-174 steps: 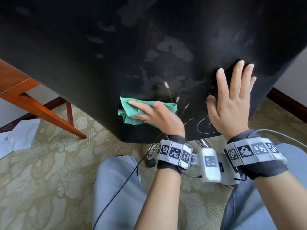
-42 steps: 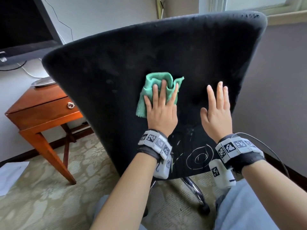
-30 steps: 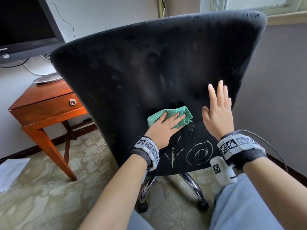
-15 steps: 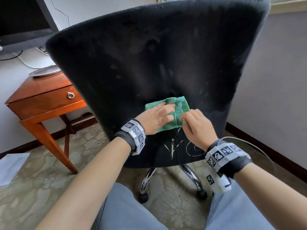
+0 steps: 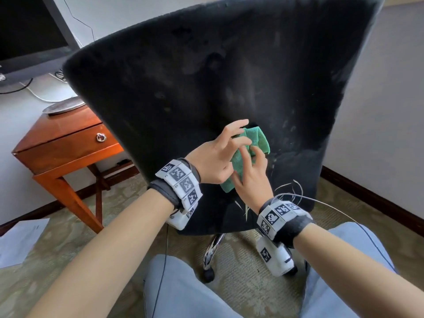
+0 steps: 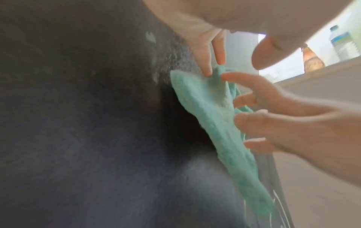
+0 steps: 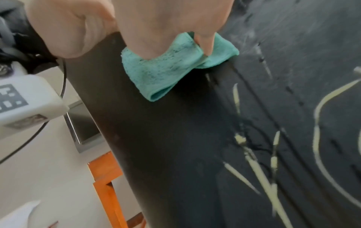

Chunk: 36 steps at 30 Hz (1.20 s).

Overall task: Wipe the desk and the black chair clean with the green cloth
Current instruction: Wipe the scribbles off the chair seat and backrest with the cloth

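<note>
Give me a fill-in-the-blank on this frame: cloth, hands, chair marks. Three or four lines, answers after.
1. Both hands, left hand and right hand, are on the folded ____ terry cloth.
2. The cloth lies against the back of the black fabric ____.
3. The pale scribbled lines sit ____ the cloth on the backrest.
4. The wooden side table has one ____ with a ring pull.

Answers: green; chair; below; drawer
</note>
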### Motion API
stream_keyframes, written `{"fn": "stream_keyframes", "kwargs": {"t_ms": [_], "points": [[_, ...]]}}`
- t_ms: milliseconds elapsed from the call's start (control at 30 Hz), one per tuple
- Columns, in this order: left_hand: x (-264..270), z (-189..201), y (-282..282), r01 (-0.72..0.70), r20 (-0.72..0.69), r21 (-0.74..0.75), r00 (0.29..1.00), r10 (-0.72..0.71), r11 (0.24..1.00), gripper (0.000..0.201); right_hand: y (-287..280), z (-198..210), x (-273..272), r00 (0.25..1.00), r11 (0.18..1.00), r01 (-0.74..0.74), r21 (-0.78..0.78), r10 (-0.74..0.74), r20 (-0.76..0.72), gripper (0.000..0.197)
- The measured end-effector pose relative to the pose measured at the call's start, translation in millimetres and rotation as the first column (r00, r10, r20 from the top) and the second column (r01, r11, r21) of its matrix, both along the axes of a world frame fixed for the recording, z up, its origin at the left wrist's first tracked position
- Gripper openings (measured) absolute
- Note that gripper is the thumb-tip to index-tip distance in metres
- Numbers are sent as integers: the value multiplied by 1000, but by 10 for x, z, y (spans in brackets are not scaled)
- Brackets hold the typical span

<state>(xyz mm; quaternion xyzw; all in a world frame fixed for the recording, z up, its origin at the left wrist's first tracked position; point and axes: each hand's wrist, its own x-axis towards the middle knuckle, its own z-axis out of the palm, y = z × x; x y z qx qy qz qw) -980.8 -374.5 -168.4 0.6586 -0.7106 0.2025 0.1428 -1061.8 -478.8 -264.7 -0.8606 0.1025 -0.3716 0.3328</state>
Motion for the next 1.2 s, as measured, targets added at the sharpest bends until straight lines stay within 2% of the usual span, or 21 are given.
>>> {"fn": "stream_keyframes", "kwargs": {"t_ms": [67, 167, 233, 300, 400, 500, 667, 900, 1000, 1100, 1200], "points": [[-52, 129, 59, -6, 43, -83, 999, 10, 997, 58, 101, 59, 53, 999, 997, 49, 55, -48, -25, 68], [-44, 395, 157, -24, 241, -259, 966, 89, 966, 46, 242, 114, 104, 992, 991, 99, 88, -92, -87, 70], [-1, 576, 214, -19, 405, -317, 901, 154, 948, 41, 314, 105, 141, 990, 988, 126, 86, -120, -73, 71], [53, 736, 267, -50, 508, -347, 829, 233, 936, 39, 339, 122, 192, 985, 981, 170, 93, -166, -53, 72], [112, 909, 356, -152, 532, -397, 765, 362, 905, 40, 339, 221, 233, 977, 963, 212, 169, -207, -50, 71], [126, 949, 385, -200, 567, -388, 717, 405, 899, 41, 335, 319, 268, 979, 952, 205, 228, -196, -60, 70], [125, 666, 362, -120, 765, -201, 601, 232, 972, 40, 194, 335, 363, 981, 939, 194, 284, -181, -74, 70], [195, 193, 301, -171, 791, -152, 570, 224, 973, 50, -333, 452, 258, 940, 849, 233, 474, -322, 115, 65], [190, -131, 207, -237, 746, -189, 597, 296, 953, 55, -549, 513, 215, 909, 803, 221, 554, -376, 182, 64], [100, -384, 33, -311, 696, -243, 604, 389, 919, 60, -656, 386, 207, 929, 832, 195, 519, -327, 176, 65], [96, -391, -142, -401, 640, -320, 576, 508, 858, 67, -705, 143, 205, 956, 852, 161, 499, -260, 135, 68]]}}
